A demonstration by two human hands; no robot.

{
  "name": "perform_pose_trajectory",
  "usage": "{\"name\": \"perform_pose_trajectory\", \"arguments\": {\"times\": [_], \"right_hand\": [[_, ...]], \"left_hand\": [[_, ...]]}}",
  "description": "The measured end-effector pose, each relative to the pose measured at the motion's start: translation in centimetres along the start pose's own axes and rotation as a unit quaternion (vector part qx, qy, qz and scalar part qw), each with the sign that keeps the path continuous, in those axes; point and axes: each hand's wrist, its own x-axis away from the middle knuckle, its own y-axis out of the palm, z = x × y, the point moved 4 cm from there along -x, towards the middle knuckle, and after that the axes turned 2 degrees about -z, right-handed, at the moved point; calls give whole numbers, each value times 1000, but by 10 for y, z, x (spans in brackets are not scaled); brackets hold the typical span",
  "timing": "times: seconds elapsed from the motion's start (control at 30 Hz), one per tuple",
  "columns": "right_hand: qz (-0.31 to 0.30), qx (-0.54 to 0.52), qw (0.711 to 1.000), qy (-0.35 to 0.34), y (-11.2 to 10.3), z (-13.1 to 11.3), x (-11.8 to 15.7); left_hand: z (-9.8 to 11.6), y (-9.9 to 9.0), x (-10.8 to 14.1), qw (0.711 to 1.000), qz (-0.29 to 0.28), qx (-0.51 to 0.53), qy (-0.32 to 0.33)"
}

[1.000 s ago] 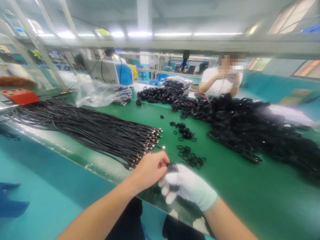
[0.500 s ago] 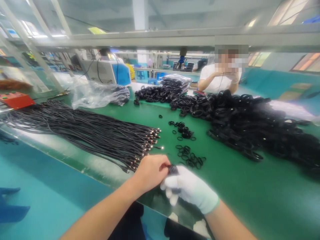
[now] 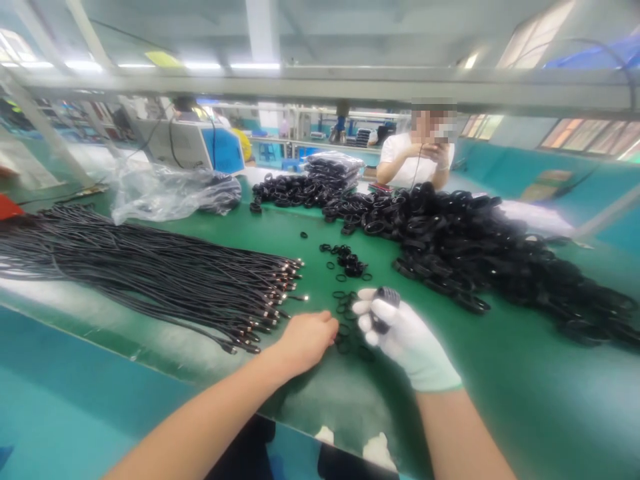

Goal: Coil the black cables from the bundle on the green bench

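My right hand (image 3: 407, 337), in a white glove, is closed around a coiled black cable (image 3: 388, 297), whose windings show as ribs above the fingers. My bare left hand (image 3: 309, 339) is low over the green tabletop, left of the gloved hand. Its fingers are curled together at the edge of a scatter of small black rings (image 3: 343, 330); what they pinch, if anything, is hidden. Behind them lies another cluster of small black rings (image 3: 353, 265). Straight black cables (image 3: 200, 267) lie side by side to the left, their metal-tipped plugs pointing toward my hands.
A large heap of coiled black cables (image 3: 450, 233) spreads across the right and back of the green table (image 3: 500, 380). Clear plastic bags (image 3: 165, 193) lie at the back left, before a white and blue machine (image 3: 220, 148). Across the table sits a person in white (image 3: 400, 163).
My hands have come apart. The right has moved up and right with the coiled cable, while the left has gone down to the small rings. The view has shifted slightly right.
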Motion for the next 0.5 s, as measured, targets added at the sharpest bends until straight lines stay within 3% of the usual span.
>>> {"name": "perform_pose_trajectory", "arguments": {"times": [0.07, 0.13, 0.17, 0.27, 0.33, 0.4, 0.5], "right_hand": [[8, 30, 999, -7, 5, 2, 0], [18, 73, 997, -1, 13, 6, 0], [20, 99, 995, 5, 19, 9, -1], [22, 159, 987, 5, 36, 20, -5], [38, 168, 985, -10, 43, 28, -7], [57, 129, 990, -13, 44, 37, -8], [-1, -30, 998, 47, 42, 52, -8]], "left_hand": [[-4, -9, 3, 1000, 17, 21, -10], [-5, -19, 9, 991, 19, 132, -21], [-3, -22, 12, 975, 13, 221, -26], [4, -19, 20, 890, 6, 454, -45], [4, -12, 22, 884, 37, 461, -59], [1, -5, 23, 906, 77, 411, -65], [-4, 2, 25, 916, 104, 384, -57]]}}
